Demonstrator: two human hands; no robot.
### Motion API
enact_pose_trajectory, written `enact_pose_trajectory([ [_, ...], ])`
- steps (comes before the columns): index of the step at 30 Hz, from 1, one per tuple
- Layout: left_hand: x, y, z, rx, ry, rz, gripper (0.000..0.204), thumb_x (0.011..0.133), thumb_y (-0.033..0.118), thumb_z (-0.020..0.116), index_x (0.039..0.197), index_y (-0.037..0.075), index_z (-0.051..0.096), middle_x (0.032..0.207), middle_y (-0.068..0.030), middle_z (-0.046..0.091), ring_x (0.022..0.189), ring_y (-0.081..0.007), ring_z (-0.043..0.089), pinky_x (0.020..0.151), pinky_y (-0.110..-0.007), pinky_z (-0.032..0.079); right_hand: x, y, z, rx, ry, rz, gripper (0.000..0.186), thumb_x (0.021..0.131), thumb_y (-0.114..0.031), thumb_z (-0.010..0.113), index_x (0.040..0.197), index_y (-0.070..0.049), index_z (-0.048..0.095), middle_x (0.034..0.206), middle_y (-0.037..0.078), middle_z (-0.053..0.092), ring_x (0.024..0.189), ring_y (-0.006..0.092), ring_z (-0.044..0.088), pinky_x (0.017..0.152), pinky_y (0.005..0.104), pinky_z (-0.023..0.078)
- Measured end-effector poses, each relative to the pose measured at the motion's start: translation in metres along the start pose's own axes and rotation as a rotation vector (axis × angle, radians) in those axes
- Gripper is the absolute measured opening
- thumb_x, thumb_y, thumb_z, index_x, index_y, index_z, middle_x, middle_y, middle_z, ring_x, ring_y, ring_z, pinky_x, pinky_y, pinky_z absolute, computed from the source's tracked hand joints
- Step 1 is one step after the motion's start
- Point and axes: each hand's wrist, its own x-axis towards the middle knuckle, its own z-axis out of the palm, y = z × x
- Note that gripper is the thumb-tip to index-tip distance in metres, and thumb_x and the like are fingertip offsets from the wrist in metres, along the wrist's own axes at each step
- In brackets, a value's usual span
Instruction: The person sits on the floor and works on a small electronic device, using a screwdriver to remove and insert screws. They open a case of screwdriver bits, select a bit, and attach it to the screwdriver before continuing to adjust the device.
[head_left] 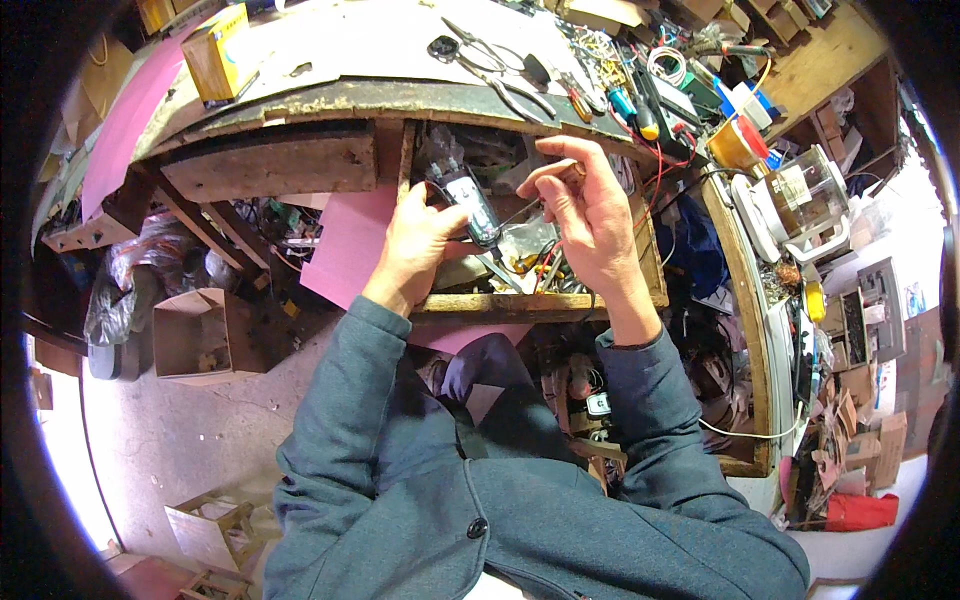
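My left hand (418,245) grips a small black and silver device (472,207) over an open wooden drawer (520,303) below the workbench. My right hand (585,215) is just right of the device, with its fingers pinched on the end of a thin tool (521,209) that points at the device. The drawer holds several loose tools, among them orange-handled ones, partly hidden by both hands. Both forearms in grey-blue sleeves come in from below.
The workbench top (380,40) carries a yellow box (215,55), scissors (470,45), pliers, screwdrivers and coiled wires. A pink sheet (345,250) hangs left of the drawer. An open cardboard box (200,335) sits on the floor at left. A clear jug (805,195) stands at right.
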Motion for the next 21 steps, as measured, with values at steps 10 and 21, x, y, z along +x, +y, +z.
enact_pose_trajectory([
  [10,-0.002,-0.001,-0.001,-0.017,-0.004,0.003,0.034,0.092,0.01,0.072,0.122,0.004,0.058,0.108,-0.0083,0.07,0.094,-0.0185,0.072,0.071,-0.037,0.066,-0.002,-0.011,0.007,-0.357,0.031,-0.224,0.06,0.092,-0.006,0.075,0.147,-0.01,0.052,0.09,0.01,0.072,0.064,0.0163,0.064,0.064,0.0295,0.054],
  [21,-0.003,0.003,0.001,-0.001,-0.025,-0.011,0.035,0.093,0.011,0.072,0.124,0.003,0.057,0.109,-0.0087,0.07,0.093,-0.0188,0.073,0.07,-0.037,0.066,-0.003,-0.009,0.004,-0.355,0.054,-0.277,0.057,0.089,-0.002,0.075,0.143,-0.006,0.058,0.107,0.014,0.073,0.086,0.0243,0.073,0.08,0.0351,0.057],
])
